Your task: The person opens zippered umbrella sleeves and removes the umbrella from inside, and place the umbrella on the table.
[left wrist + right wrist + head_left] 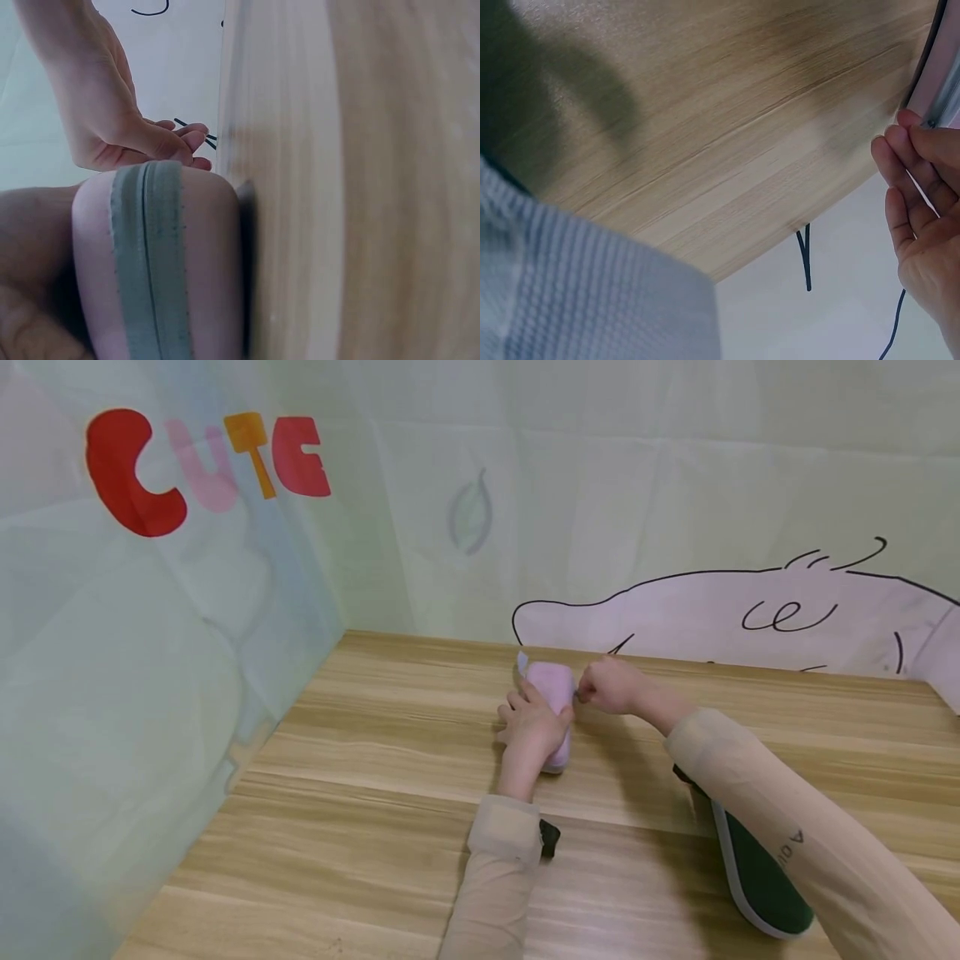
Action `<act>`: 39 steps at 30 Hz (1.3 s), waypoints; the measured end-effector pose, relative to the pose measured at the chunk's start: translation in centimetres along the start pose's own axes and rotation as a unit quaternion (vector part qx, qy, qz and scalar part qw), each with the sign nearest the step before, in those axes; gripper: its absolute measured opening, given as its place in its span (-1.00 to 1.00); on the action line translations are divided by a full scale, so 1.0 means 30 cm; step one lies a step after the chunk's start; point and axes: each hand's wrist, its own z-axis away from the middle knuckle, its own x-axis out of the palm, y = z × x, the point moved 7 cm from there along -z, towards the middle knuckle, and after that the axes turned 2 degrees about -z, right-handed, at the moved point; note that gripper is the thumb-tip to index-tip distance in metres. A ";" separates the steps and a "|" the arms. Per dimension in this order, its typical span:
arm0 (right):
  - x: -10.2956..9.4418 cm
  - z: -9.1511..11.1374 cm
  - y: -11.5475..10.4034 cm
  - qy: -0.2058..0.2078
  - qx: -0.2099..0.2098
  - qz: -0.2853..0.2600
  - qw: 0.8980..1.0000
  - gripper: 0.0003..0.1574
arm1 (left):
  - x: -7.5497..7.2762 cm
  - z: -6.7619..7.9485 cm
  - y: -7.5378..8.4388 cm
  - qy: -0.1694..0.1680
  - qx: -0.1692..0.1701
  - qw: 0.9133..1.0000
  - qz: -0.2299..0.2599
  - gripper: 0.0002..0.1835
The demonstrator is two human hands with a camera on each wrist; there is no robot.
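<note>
A pink zippered case (551,681), like a pencil case, rests on the wooden tabletop toward the back. My left hand (534,724) grips it from above, with fingers over its left side and thumb at the right. In the left wrist view, the grey zipper (150,262) runs along the case's side. At the case's right side, my right hand (611,685) pinches at the zipper; in the right wrist view its thumb and fingertips (900,135) meet beside a small metal zipper piece (930,122). The pulled part itself is mostly hidden by the fingers.
A long dark green object (765,881) with a light grey edge lies on the table (337,827), partly under my right sleeve (795,827). Printed cloth walls (420,527) stand behind and left of the table. A pale tab (522,662) sticks up at the case's far left corner.
</note>
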 end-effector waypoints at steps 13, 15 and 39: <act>0.003 0.015 -0.016 -0.011 -0.005 0.004 1.000 -0.83 | 0.001 0.002 -0.001 0.008 -0.001 1.000 0.007 -0.08; 0.004 0.015 -0.016 -0.010 -0.007 0.005 1.000 -0.84 | 0.001 -0.001 -0.002 0.008 0.000 1.000 0.006 -0.08; 0.004 0.026 -0.035 -0.017 -0.030 0.010 0.999 -0.80 | 0.001 0.002 -0.001 0.010 0.003 1.000 0.010 -0.07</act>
